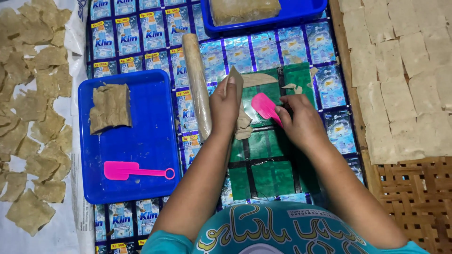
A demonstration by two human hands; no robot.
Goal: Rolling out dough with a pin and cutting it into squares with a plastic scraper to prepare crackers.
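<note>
My left hand pinches the thin dough sheet up off the green mat so the pink scraper, gripped in my right hand, can slide under it.

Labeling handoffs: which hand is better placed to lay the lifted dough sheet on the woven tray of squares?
Probably left: the left hand already pinches the dough sheet. The right hand, nearer the woven tray, holds the pink scraper.
</note>
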